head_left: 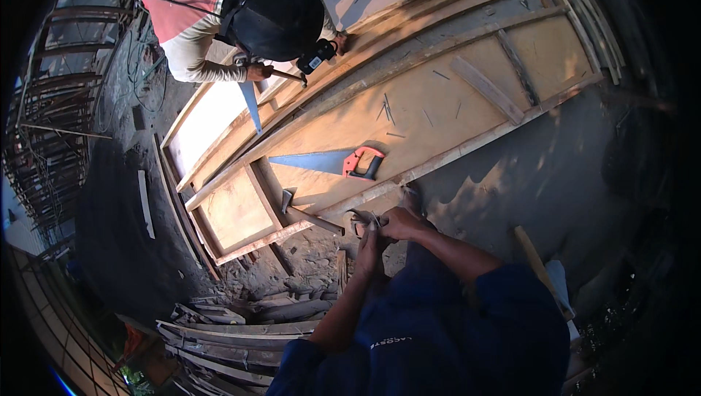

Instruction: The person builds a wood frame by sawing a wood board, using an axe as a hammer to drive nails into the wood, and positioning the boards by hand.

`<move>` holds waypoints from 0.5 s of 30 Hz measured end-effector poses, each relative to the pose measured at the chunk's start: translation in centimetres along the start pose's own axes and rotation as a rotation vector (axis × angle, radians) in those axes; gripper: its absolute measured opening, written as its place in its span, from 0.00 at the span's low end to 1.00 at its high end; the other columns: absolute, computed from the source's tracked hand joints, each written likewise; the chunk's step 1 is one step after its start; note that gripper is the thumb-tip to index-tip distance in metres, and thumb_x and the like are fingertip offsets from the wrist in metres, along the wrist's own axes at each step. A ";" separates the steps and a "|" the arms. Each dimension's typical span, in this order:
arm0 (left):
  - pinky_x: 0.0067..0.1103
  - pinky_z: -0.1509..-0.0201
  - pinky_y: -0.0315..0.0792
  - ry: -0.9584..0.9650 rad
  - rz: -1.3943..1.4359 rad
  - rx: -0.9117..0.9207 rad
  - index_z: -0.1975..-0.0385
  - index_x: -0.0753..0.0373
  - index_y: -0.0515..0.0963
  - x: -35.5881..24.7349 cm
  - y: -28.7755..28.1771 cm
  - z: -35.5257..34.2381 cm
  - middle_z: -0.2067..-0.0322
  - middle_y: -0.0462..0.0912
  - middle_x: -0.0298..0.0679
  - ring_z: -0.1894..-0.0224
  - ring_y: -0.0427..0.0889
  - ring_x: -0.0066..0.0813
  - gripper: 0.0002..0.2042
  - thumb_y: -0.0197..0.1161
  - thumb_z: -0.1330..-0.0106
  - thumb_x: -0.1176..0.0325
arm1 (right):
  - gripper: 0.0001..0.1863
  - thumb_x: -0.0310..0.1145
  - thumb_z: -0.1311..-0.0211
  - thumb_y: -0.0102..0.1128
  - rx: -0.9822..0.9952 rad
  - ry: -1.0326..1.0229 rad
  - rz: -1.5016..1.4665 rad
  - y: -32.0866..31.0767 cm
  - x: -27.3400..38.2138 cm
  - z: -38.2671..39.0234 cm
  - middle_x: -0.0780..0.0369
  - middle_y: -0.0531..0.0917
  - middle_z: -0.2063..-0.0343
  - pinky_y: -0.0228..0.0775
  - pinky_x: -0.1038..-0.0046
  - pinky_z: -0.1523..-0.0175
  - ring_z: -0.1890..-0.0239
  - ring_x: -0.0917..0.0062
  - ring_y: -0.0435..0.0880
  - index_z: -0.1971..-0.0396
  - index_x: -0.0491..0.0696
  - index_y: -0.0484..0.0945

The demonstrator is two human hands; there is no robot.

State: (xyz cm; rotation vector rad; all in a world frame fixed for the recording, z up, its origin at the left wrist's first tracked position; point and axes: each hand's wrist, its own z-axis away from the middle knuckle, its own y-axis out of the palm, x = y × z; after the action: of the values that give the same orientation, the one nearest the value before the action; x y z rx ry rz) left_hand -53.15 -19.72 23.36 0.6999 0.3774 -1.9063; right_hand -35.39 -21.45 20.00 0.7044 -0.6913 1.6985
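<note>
Both my hands are together low in the middle of the head view. My left hand and my right hand are closed round a small object that I cannot make out. Just left of them, a hammer-like tool with a wooden handle lies on the near wooden panel frame. Above it on the panel lies a handsaw with a red and black handle, along with several loose nails.
A co-worker bends over the far panel, holding a tool, beside a second saw. Rebar cages stand at the left. Scrap boards are piled below left, and a plank lies at my right.
</note>
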 end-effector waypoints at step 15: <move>0.28 0.50 0.84 0.067 0.452 -0.168 0.50 0.71 0.80 -0.9 -8.2 9.4 0.60 0.86 0.44 0.57 0.88 0.33 0.15 0.59 0.23 0.63 | 0.16 0.38 0.45 0.71 0.177 -0.085 0.106 6.7 11.5 4.9 0.55 0.88 0.75 0.80 0.69 0.67 0.76 0.72 0.88 0.64 0.41 0.88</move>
State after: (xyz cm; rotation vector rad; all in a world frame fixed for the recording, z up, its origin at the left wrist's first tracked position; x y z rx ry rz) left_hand -63.12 -20.74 30.89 0.6728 0.3796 -1.4105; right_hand -43.81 -19.35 31.24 0.8808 -0.6520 1.8512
